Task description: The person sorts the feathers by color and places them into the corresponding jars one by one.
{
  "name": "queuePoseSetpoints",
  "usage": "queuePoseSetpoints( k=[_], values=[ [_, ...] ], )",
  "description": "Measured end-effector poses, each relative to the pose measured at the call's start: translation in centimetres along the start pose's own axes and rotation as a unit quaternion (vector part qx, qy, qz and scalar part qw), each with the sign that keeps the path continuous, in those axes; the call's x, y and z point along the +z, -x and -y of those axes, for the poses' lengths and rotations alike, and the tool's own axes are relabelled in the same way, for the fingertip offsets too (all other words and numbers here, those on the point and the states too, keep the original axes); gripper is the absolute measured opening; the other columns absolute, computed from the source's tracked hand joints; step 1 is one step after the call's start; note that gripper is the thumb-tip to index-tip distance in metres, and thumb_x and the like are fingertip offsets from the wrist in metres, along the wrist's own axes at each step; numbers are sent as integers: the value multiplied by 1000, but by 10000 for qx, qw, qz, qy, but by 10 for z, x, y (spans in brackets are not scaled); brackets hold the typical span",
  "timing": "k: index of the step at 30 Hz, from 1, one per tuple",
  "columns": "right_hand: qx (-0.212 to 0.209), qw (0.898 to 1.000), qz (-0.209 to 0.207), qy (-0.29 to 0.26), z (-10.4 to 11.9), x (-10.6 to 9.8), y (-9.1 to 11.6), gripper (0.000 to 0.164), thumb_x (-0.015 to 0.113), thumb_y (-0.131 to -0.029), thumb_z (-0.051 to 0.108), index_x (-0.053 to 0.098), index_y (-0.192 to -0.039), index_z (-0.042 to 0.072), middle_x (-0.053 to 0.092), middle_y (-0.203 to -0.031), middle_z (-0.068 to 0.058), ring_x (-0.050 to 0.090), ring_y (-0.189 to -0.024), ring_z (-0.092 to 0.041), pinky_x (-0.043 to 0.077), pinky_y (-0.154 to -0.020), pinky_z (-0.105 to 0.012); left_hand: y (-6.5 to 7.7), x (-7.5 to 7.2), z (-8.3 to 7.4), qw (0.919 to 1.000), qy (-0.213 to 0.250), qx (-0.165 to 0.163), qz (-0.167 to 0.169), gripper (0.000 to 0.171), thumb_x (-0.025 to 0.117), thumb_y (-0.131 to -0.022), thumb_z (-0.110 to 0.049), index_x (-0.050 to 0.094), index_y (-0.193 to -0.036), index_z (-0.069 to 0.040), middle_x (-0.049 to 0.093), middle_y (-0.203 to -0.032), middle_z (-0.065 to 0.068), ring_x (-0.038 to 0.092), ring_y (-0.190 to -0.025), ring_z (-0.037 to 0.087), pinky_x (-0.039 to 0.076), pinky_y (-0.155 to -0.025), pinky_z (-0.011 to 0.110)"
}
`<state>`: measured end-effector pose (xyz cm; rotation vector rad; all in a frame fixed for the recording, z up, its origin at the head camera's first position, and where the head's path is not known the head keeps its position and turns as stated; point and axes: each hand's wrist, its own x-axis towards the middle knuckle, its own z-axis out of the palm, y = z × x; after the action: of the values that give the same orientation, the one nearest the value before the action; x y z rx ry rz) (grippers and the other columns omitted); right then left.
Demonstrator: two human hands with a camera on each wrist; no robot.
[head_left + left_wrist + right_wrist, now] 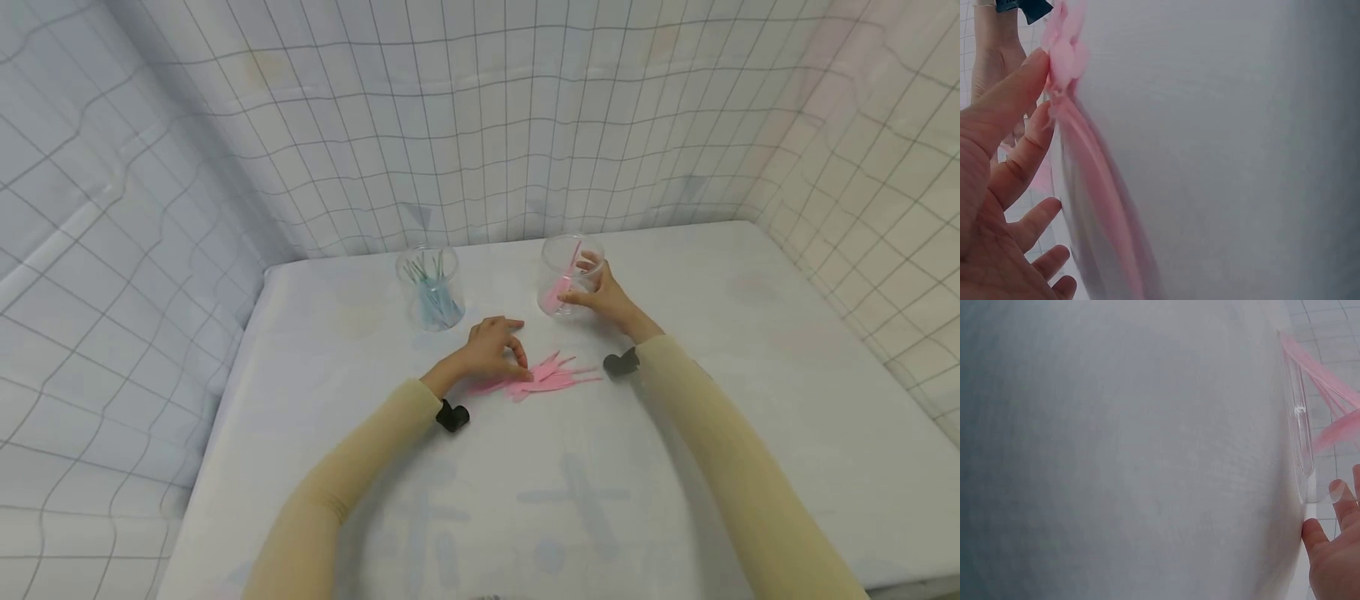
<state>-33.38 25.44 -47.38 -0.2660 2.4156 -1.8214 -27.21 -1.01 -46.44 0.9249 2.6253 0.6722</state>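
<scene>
Several pink feathers (551, 382) lie in a loose pile on the white table. My left hand (491, 350) is over the pile, thumb and index finger pinching at a fluffy pink feather (1065, 65); the other fingers stand spread in the left wrist view. My right hand (609, 296) grips a clear plastic jar (551, 254) from its right side, thumb in front and fingers behind. Inside that jar lean pink feathers (1329, 387), seen through its wall. In the right wrist view only part of my right hand (1338, 556) shows, at the jar's base.
Left of the held jar stands another clear jar (412, 267) with several blue feathers (438, 304), pale stems up. A white grid-patterned curtain (480, 125) surrounds the white table (360, 350) at the back and sides. Dark wrist cameras (621, 363) sit under both cuffs.
</scene>
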Motion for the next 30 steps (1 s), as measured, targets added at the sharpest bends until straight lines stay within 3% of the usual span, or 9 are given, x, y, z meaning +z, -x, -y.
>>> queuePoseSetpoints(
  k=[10,14,22,30],
  values=[
    [115,9994,223,-231,8,-1,1,89,75,-83,14,13,-147,14,20,-151,-16,14,-138,-34,13,-110,-49,4,2,-4,9996,-276,25,67,19,77,-78,-44,71,-73,-27,32,-149,5,13,-138,36,9,-107,54],
    [91,9996,165,-223,6,-1,2,88,76,-82,17,15,-146,17,22,-151,-13,16,-138,-31,14,-110,-47,4,2,-4,9996,-272,34,110,19,76,-79,-43,71,-72,-27,32,-149,6,12,-139,36,8,-107,54],
    [-55,9999,49,-135,0,0,3,92,79,-80,21,15,-146,17,23,-151,-13,18,-138,-30,17,-110,-48,8,2,-2,9997,-27,210,145,19,71,-85,-38,69,-72,-24,31,-150,11,11,-139,36,8,-107,54],
    [-51,9998,92,-172,0,1,2,91,76,-82,18,13,-147,16,20,-151,-15,16,-139,-31,13,-111,-47,3,-4,1,9972,699,256,-122,17,70,-86,-35,71,-79,-19,34,-149,10,9,-140,34,7,-107,55]
  ],
)
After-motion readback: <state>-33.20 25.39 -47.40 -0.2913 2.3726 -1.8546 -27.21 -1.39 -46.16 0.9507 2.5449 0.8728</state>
